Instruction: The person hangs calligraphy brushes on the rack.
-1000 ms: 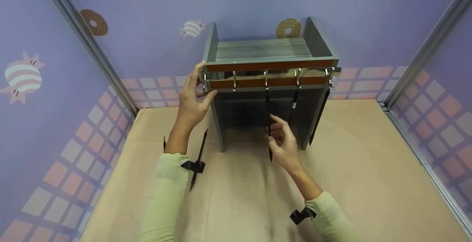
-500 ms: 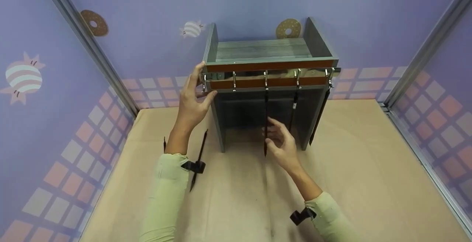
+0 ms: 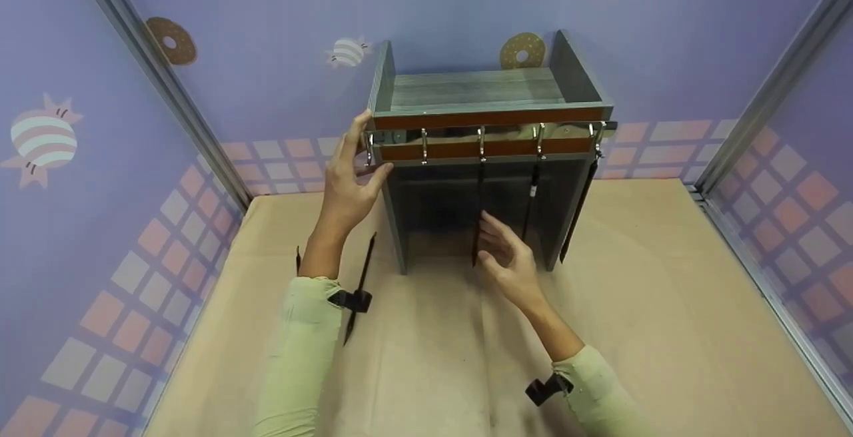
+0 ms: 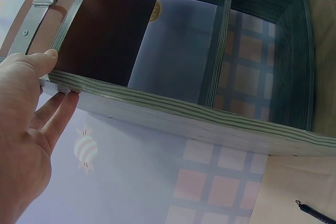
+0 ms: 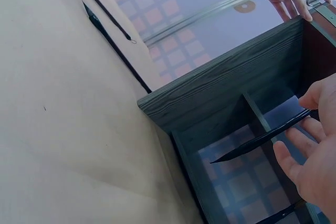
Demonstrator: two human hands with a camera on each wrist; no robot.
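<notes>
A grey wooden shelf unit (image 3: 480, 87) stands on the table with a metal hook rail (image 3: 483, 138) across its front. My left hand (image 3: 356, 157) grips the unit's top left corner, thumb on the front edge (image 4: 47, 59). Three black brushes hang from the hooks. My right hand (image 3: 496, 244) is held out in front of the middle brush (image 3: 478, 204), fingers straight. In the right wrist view that brush (image 5: 262, 140) lies against my fingers (image 5: 294, 148), thumb loose above it.
Two more black brushes (image 3: 360, 284) (image 3: 297, 260) lie on the beige table left of the unit, also seen as dark strokes (image 5: 113, 43). Purple walls with metal corner posts (image 3: 160, 84) close in on three sides.
My right hand has moved forward towards the unit, and the middle hanging brush has swung back with it so its tip sits nearer the opening. The left hand has not moved.
</notes>
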